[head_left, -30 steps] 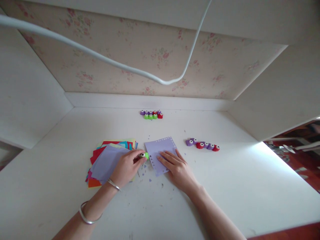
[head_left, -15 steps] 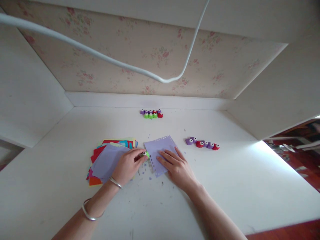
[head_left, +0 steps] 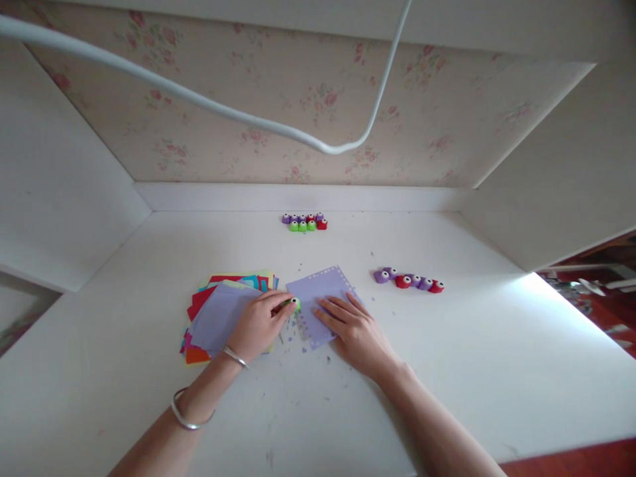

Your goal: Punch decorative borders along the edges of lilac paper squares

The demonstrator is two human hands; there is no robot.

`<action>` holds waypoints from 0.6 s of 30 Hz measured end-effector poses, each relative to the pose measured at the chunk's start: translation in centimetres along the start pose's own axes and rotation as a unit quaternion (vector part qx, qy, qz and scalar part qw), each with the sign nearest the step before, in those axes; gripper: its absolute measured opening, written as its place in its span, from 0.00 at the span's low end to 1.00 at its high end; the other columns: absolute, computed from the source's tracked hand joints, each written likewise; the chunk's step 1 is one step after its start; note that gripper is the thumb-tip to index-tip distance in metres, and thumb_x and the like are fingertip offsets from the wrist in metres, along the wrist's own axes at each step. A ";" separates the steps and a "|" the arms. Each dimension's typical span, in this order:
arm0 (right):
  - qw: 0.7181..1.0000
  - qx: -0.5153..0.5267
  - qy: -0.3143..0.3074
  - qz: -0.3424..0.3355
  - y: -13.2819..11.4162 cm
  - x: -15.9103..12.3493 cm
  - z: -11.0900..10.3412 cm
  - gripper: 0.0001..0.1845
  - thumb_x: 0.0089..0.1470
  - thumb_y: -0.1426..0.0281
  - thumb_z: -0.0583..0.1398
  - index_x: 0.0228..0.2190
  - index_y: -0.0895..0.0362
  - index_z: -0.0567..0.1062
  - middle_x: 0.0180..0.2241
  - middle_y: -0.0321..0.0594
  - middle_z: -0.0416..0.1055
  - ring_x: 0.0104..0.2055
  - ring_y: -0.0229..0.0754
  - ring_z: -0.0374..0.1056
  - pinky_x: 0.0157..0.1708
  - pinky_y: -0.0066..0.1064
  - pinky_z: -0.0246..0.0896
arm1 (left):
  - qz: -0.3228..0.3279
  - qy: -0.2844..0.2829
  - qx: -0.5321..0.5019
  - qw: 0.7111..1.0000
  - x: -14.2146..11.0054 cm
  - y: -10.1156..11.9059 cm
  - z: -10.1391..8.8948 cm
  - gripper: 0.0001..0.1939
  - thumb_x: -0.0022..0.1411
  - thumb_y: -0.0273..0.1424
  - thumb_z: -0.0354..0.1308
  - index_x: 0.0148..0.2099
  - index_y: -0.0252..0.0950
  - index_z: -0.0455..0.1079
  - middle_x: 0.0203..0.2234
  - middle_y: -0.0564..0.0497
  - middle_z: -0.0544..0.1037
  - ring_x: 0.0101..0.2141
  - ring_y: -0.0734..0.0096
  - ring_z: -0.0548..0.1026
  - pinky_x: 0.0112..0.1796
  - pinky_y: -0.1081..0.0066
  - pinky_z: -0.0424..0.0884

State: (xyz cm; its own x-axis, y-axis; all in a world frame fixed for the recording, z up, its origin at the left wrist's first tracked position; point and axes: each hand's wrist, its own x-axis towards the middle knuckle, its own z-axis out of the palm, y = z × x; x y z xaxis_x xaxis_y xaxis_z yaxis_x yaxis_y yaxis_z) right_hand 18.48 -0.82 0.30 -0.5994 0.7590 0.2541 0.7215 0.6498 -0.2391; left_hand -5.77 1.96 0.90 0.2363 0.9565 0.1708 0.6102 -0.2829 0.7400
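Observation:
A lilac sheet of paper with small holes punched along its edges lies on the white table. My right hand rests flat on it, fingers stretched out, pinning it down. Between the thumb and fingers of my left hand is a small green craft punch with a white button, at the sheet's left edge. Whether the paper sits in the punch's slot cannot be made out. Under and beside my left hand is a stack of coloured paper, lilac on top.
Two groups of small punches stand on the table: purple, red and green ones near the back wall, purple and red ones to the right. Tiny paper bits dot the surface. A white cable hangs in front of the wallpaper.
My left hand and the green punch have shifted slightly up and right along the sheet's left edge. My right hand stays flat on the paper. The whole view has tilted a little.

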 end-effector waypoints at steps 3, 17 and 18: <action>1.000 0.020 -0.015 0.005 -0.2 0.0 -0.2 0.32 0.53 0.79 0.55 0.59 0.50 0.68 0.62 0.37 0.64 0.63 0.47 0.60 0.65 0.52 0.48 | -0.018 -0.010 -0.016 1.000 0.1 0.1 -0.1 0.18 0.67 0.42 0.53 0.46 0.37 0.77 0.43 0.46 0.80 0.41 0.66 0.78 0.42 0.71 0.75; 0.998 0.051 -0.024 0.016 -1.0 0.3 -1.1 0.32 0.57 0.45 0.56 0.56 0.49 0.72 0.61 0.40 0.65 0.63 0.53 0.60 0.65 0.54 0.47 | -0.039 -0.012 -0.016 0.999 0.3 0.7 -0.5 0.15 0.67 0.40 0.53 0.43 0.38 0.78 0.41 0.49 0.81 0.40 0.66 0.79 0.43 0.70 0.73; 0.998 0.050 -0.025 0.016 -1.0 0.3 -1.2 0.31 0.58 0.46 0.56 0.56 0.49 0.72 0.61 0.41 0.65 0.62 0.53 0.60 0.65 0.54 0.47 | -0.036 -0.010 -0.016 0.999 0.3 0.7 -0.5 0.15 0.67 0.40 0.53 0.43 0.39 0.78 0.41 0.49 0.81 0.40 0.66 0.78 0.44 0.71 0.72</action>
State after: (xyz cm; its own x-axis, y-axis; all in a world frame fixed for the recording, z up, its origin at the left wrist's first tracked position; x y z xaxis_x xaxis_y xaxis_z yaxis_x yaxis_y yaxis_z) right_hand 17.95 -1.30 1.70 -0.5952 0.7785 0.1995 0.7037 0.6247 -0.3384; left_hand -5.64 2.13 1.79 0.2082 0.9726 0.1036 0.6020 -0.2109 0.7701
